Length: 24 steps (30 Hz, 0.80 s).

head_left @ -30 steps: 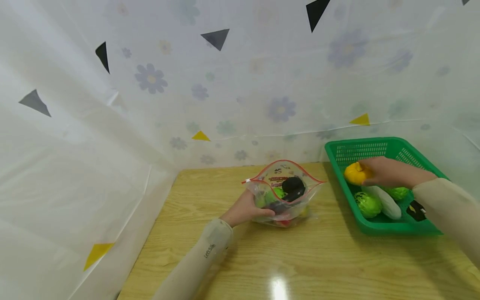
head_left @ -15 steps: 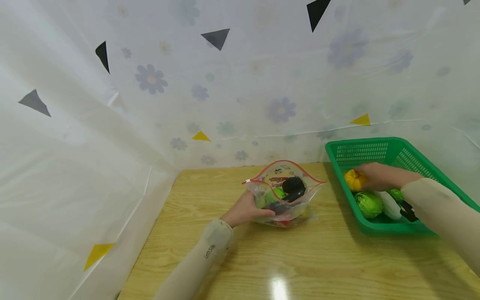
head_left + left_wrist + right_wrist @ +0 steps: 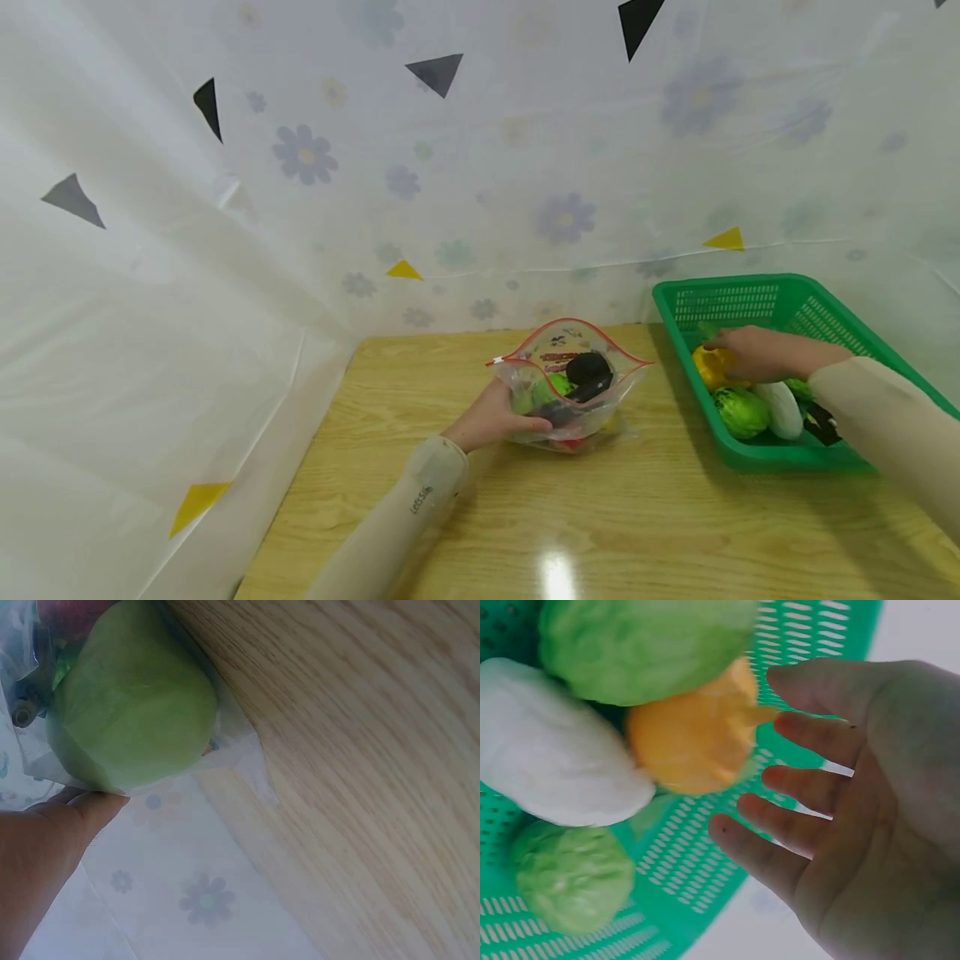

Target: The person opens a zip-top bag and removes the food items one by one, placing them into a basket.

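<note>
My left hand (image 3: 498,419) grips the left side of a clear zip bag (image 3: 581,433), thumb in front. Its red-edged mouth gapes upward. Inside are dark eggplant-like pieces (image 3: 588,375) and a green pear-shaped piece (image 3: 135,705), large in the left wrist view. Over the green basket (image 3: 757,458) at the right, my right hand (image 3: 761,350) has its fingers loosely spread beside a small yellow pumpkin (image 3: 694,735). A fingertip is at the pumpkin's stem; whether it touches is unclear. No fingers wrap round the pumpkin.
A green cabbage (image 3: 741,412), a white oblong vegetable (image 3: 780,411) and a dark piece (image 3: 821,423) lie in the basket near the pumpkin. Another green round vegetable (image 3: 574,877) shows in the right wrist view. A white flowered sheet (image 3: 480,183) hangs behind the wooden table (image 3: 600,517).
The pumpkin has gone down into the basket and my right hand has let go of it. Something green now shows behind it. My left hand and the bag stay put.
</note>
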{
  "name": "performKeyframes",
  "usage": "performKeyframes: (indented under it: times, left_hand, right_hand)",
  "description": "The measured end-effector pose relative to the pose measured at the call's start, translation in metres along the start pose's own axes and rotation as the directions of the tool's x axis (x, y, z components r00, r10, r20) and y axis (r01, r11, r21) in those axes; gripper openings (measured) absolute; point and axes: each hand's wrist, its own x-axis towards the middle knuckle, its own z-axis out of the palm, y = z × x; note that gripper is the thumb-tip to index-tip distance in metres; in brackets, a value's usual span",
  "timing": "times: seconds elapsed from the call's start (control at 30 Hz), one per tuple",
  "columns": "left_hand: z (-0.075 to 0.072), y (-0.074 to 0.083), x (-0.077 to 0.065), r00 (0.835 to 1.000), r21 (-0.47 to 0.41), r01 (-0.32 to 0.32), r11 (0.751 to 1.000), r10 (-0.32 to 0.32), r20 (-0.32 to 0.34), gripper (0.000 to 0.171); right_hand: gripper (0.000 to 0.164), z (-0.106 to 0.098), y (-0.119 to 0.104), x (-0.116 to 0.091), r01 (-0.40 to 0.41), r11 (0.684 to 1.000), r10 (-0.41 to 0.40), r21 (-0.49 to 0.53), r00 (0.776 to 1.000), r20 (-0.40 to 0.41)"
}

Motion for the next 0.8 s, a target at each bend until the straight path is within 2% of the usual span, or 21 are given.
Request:
performKeyframes:
  times: [0.23, 0.43, 0.57, 0.63, 0.73, 0.8]
  left_hand:
    - [-0.002, -0.002, 0.001, 1.0, 0.026, 0.003, 1.0, -0.003, -0.011, 0.096]
    - [-0.002, -0.003, 0.002, 1.0, 0.012, 0.005, 1.0, -0.005, -0.013, 0.099]
    - [-0.002, -0.003, 0.003, 1.0, -0.022, -0.004, 1.0, 0.004, -0.013, 0.099]
    - [-0.002, -0.004, 0.003, 1.0, -0.032, -0.014, 0.999, 0.014, -0.013, 0.098]
    - [-0.001, -0.004, 0.004, 1.0, -0.03, -0.022, 0.999, 0.022, -0.014, 0.098]
    - [-0.001, -0.004, 0.004, 1.0, -0.026, -0.022, 0.999, 0.022, -0.014, 0.098]
  right_hand:
    - [0.041, -0.023, -0.033, -0.005, 0.018, 0.998, -0.025, -0.063, 0.994, -0.109]
    - [0.037, -0.04, -0.079, -0.008, 0.046, 0.995, -0.065, -0.083, 0.968, -0.241]
    - [0.031, -0.047, -0.112, -0.007, 0.101, 0.992, -0.121, -0.079, 0.941, -0.315]
    - [0.027, -0.049, -0.127, -0.004, 0.153, 0.985, -0.173, -0.085, 0.925, -0.338]
    - [0.023, -0.049, -0.145, 0.003, 0.229, 0.968, -0.251, -0.104, 0.903, -0.348]
    - [0.023, -0.048, -0.155, 0.009, 0.269, 0.957, -0.291, -0.112, 0.898, -0.331]
